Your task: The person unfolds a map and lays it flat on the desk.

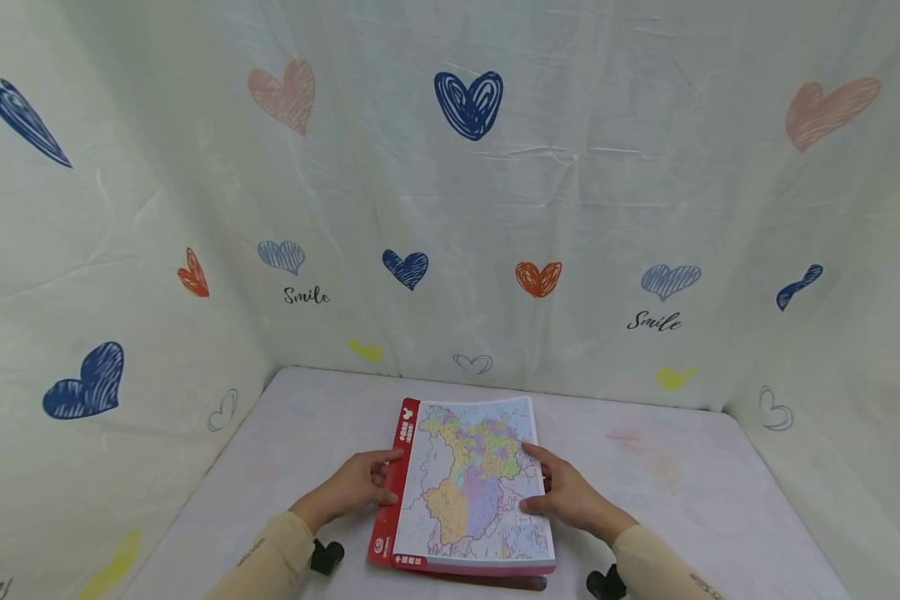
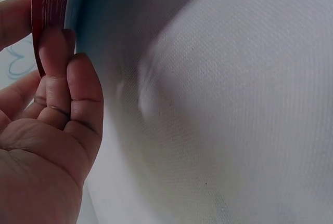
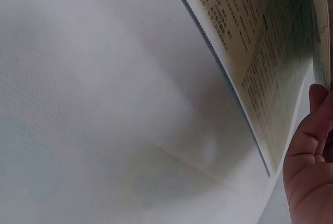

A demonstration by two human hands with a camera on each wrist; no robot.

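In the head view, a flat map sheet point(image 1: 461, 483) with a red strip along its left side and bottom lies level between my hands, its map in many colours. My left hand point(image 1: 356, 483) pinches the red left edge, thumb on top and other fingers underneath, as the left wrist view also shows. On the opposite side my right hand point(image 1: 570, 496) grips the right edge. Below it shows the brownish edge of another flat piece point(image 1: 495, 582). In the right wrist view, a text-printed sheet point(image 3: 244, 52) hangs lower than the edge my fingers point(image 3: 307, 135) hold.
A white table point(image 1: 645, 475) spreads under the sheets. White cloth walls point(image 1: 570, 200) printed with hearts and "Smile" enclose its back and both sides. Black wrist devices point(image 1: 327, 557) sit beneath my beige sleeves point(image 1: 270, 558).
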